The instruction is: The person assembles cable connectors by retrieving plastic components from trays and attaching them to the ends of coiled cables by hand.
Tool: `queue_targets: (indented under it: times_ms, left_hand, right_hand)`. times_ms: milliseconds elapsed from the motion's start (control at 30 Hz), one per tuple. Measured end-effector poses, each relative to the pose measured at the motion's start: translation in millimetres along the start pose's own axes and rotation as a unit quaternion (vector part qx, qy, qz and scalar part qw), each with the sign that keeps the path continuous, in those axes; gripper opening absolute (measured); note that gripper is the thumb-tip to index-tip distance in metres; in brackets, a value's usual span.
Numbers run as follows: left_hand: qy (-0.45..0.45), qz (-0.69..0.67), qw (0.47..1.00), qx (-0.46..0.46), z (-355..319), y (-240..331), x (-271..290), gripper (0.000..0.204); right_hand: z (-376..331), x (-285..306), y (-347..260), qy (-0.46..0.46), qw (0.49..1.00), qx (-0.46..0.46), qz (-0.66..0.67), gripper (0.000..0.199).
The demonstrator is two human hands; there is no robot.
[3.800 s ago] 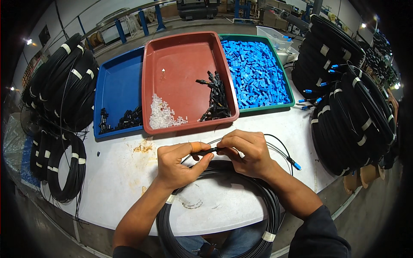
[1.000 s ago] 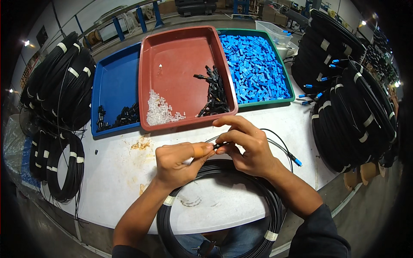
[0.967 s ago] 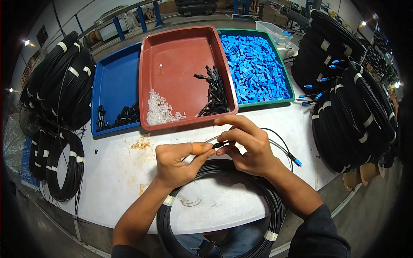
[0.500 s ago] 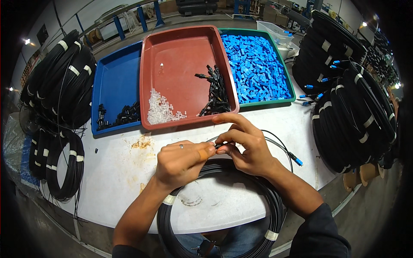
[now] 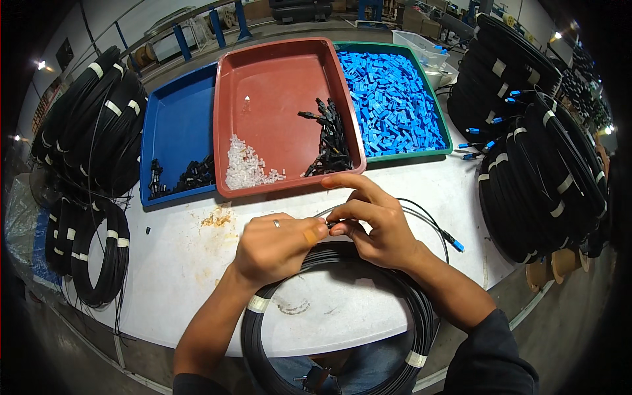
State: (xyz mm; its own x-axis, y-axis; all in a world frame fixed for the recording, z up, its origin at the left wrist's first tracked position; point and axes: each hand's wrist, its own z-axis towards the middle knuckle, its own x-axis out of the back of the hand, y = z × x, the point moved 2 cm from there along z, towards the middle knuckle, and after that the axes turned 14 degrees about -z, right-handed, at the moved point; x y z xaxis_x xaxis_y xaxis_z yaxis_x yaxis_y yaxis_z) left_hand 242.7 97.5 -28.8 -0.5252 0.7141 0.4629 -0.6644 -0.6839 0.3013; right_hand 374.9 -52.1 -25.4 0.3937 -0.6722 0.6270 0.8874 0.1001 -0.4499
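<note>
A cable-assembly workshop: a white worktable (image 5: 164, 276) carries three shallow plastic sorting trays, blue (image 5: 172, 125), red (image 5: 276, 85) and green (image 5: 447, 135), stocked with small black, clear and blue connector parts. Stacks of taped black cable coils (image 5: 546, 158) flank the bench on a concrete floor, with what appear to be blue metal racks (image 5: 214, 26) behind.

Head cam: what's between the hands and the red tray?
Bare white table with a small orange stain; nothing else lies between the left hand, the right hand and the red tray.

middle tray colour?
Red-brown tray, between the blue tray and green tray; head view.
</note>
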Motion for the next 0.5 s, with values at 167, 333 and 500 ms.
queue_targets:
  times_ms: [167, 333, 500]
  left_hand:
    - [0.121, -0.352, 0.814, 0.447, -2, 0, -4, 0.012]
    - [0.033, -0.118, 0.965, 0.231, 4, 7, -5, 0.012]
    - [-0.026, 0.032, 0.999, -0.024, 6, 7, 0, 0.013]
  right_hand:
    - [-5, 0, 0, 0.079, 0.990, 0.092, -0.077, 0.026]
    - [-5, 3, -3, 0.067, 0.991, 0.089, -0.080, 0.024]
    - [-2, 1, -3, 0.000, 1.000, -0.018, 0.019, 0.018]
